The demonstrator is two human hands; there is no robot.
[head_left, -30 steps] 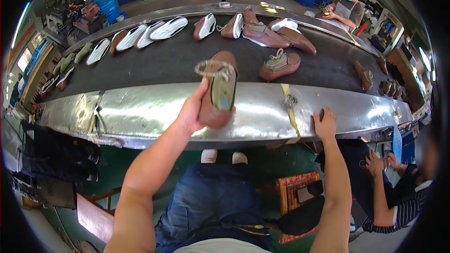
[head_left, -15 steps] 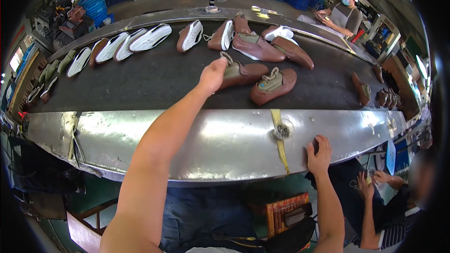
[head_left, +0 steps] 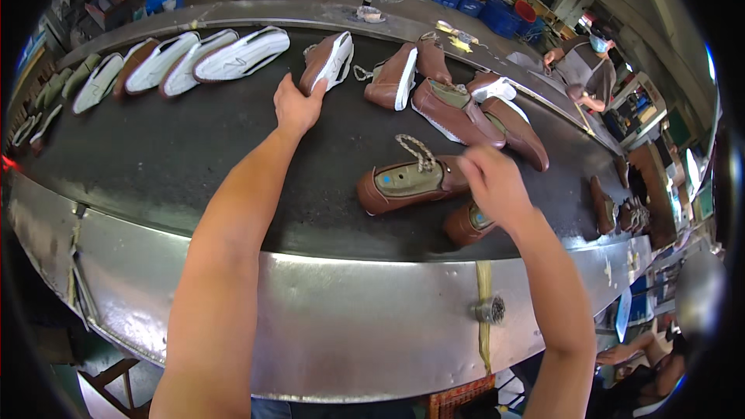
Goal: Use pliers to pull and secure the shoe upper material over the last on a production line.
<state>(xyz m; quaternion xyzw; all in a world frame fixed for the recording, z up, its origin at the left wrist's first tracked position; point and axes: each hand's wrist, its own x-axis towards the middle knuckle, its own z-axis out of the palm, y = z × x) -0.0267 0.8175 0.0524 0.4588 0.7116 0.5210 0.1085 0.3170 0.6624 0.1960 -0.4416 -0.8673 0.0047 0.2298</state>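
Note:
My left hand [head_left: 297,106] reaches to the toe of a brown shoe [head_left: 313,68] lying on its side, white sole outward. Its fingers are apart, with the thumb at the toe. My right hand [head_left: 498,185], smeared by motion, is at one end of a brown loafer [head_left: 386,196] with a green lining and a loop of rope-like lace [head_left: 419,152]. Below that hand a second brown loafer [head_left: 463,225] is partly covered. Whether the right fingers grip anything cannot be made out.
Several brown shoes [head_left: 450,112] lie in a cluster on the dark belt [head_left: 233,155], and white-soled shoes [head_left: 242,58] line its far left. A metal ledge [head_left: 349,318] runs along the near side. A masked person [head_left: 590,62] works across the belt; another person [head_left: 660,365] is at lower right.
My left hand has left the nearer loafer and moved to the farther white-soled shoe. My right hand has risen from the metal ledge to the nearer loafers. The view has shifted and tilted.

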